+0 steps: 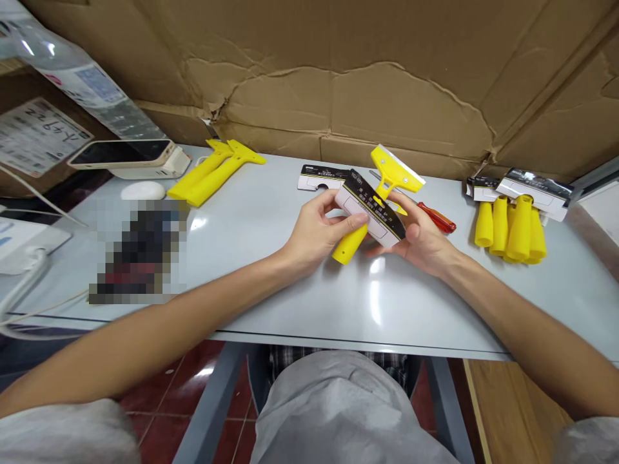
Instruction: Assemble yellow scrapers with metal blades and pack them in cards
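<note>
Over the middle of the table, a yellow scraper (399, 173) with a wide metal blade is tilted, blade end up and to the right. A black and white printed cardboard sleeve (367, 209) lies across its handle. My left hand (312, 232) is closed on the sleeve's left part, its thumb pressing near the handle. At the sleeve's right end, my right hand (425, 241) grips it with curled fingers, partly hidden behind the card. Just beyond that hand lies a red-handled screwdriver (438, 218). Another flat cardboard sleeve (309, 179) rests behind my left hand.
Several yellow-handled scrapers (522, 229) with card sleeves lie at the right. Two bare yellow scrapers (217, 173) are at the left, near a white mouse (142, 191), a phone (123, 153) and a plastic bottle (91, 84). Cardboard (290, 96) walls the table's back edge.
</note>
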{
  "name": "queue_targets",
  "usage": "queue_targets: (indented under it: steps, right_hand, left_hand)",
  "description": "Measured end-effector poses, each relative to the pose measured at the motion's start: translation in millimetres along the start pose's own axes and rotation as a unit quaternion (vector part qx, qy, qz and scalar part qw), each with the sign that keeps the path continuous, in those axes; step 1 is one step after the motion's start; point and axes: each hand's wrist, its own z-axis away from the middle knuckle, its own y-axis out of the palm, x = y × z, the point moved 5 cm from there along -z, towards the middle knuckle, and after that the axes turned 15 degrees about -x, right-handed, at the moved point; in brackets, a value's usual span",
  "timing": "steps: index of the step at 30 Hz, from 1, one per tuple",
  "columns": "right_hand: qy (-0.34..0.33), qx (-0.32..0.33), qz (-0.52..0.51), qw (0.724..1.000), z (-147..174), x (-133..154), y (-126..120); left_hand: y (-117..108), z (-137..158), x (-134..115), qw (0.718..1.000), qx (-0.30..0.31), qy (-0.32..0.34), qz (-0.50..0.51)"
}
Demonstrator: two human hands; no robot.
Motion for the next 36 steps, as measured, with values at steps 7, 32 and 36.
queue_targets:
  steps: [7, 32, 36]
  right_hand:
    - [-0.063, -0.156, 0.012, 0.986, -2.6, 4.5, -5.1]
    - [0.005, -0.112, 0.023, 0.993, 6.8, -6.8, 6.6]
    - [0.003, -0.136, 0.055, 0.989, 9.0, -7.2, 3.6]
  left_hand:
    - [-4.2, -8.8, 6.1, 0.999, 0.011, -0.027, -0.032]
    - [-6.5, -14.5, -5.7, 0.998, 0.003, -0.04, -0.049]
    - [-11.3, -19.9, -7.8, 0.992, -0.032, -0.025, -0.118]
